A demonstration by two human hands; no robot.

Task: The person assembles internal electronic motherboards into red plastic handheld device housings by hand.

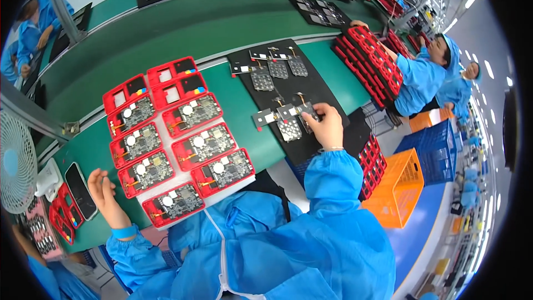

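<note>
My right hand (327, 126) pinches a small grey keypad module (307, 112) at the near right of a black mat (255, 95); the fingers partly cover it. Beside it lies another keypad module (289, 130) with a small camera-like flat part and thin flex strip. More such modules (279, 69) lie in the mat's far half. My left hand (105, 195) is held above the bench, left of the red frames, fingers loosely curled and apart, holding nothing. Between the hands, several red frames hold green-grey circuit boards (207, 143), each with a round white disc. Two far frames (176, 90) show no circuit board.
A phone (81, 191), red parts (65, 216) and a white fan (16, 161) are at the left. A co-worker (427, 69) sits at the right by stacked red trays (369, 64). Orange (395, 186) and blue crates (430, 150) stand on the floor. Behind runs a green conveyor (183, 28).
</note>
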